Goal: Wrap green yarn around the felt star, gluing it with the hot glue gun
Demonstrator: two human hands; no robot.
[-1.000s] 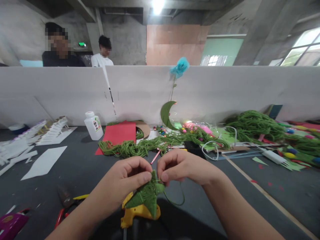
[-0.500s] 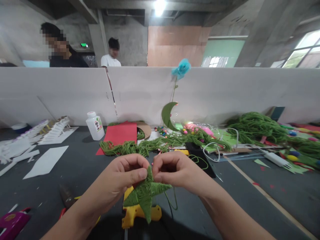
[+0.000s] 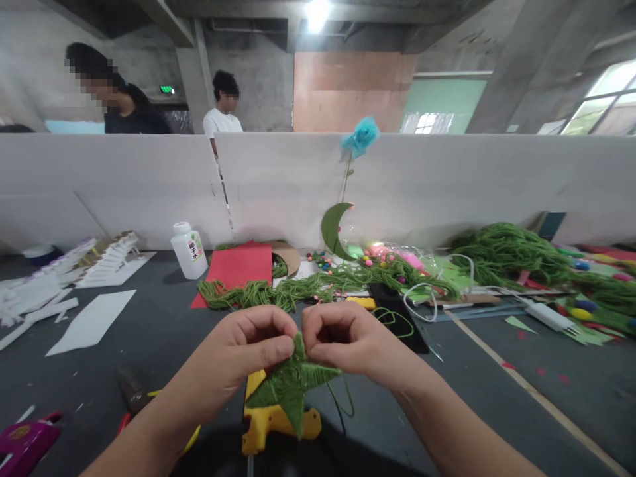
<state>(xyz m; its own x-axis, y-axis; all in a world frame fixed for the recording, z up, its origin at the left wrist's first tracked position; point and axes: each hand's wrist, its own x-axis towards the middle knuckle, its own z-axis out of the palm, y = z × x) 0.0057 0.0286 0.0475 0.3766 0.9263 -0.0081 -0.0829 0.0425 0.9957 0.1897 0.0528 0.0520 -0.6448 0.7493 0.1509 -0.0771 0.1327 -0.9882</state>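
Head view, lower centre: left hand [image 3: 246,344] pinches a green star [image 3: 292,384] near its top — right hand [image 3: 350,336] curls alongside, its hold unclear.

Lots of Ones and a Few Twos

From here I count one left hand [image 3: 243,348] and one right hand [image 3: 350,334], so that makes two. There is one green star [image 3: 292,387], and four of its points show. I see one yellow glue gun [image 3: 255,434], one white bottle [image 3: 189,253], one green moon [image 3: 330,228], one blue flower [image 3: 361,137] and one white plug [image 3: 550,316]. Farther back are one person in black [image 3: 134,118] and one person in white [image 3: 222,122], two I can make out. One lamp [image 3: 318,16] shines up high. The little beads [image 3: 325,263] are too small for me to count.
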